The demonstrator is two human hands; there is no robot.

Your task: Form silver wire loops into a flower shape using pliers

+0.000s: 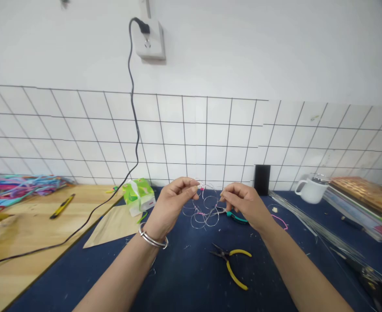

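Observation:
My left hand (171, 203), with silver bangles on its wrist, pinches one end of a tangle of thin silver wire loops (205, 212) held above the dark blue mat (184, 277). My right hand (244, 203) pinches the other side of the wire loops. Under it lies a teal-handled tool (238, 217); I cannot tell whether the hand touches it. Yellow-handled pliers (231, 262) lie on the mat in front of my hands.
A green tissue pack (139, 196) and brown paper (112, 225) sit at left, beside a black cable (80, 227) and a yellow utility knife (62, 206). Coloured cords (18, 186) lie far left. A white mug (312, 188), long wire rods (308, 221) and stacked boards (363, 195) are right.

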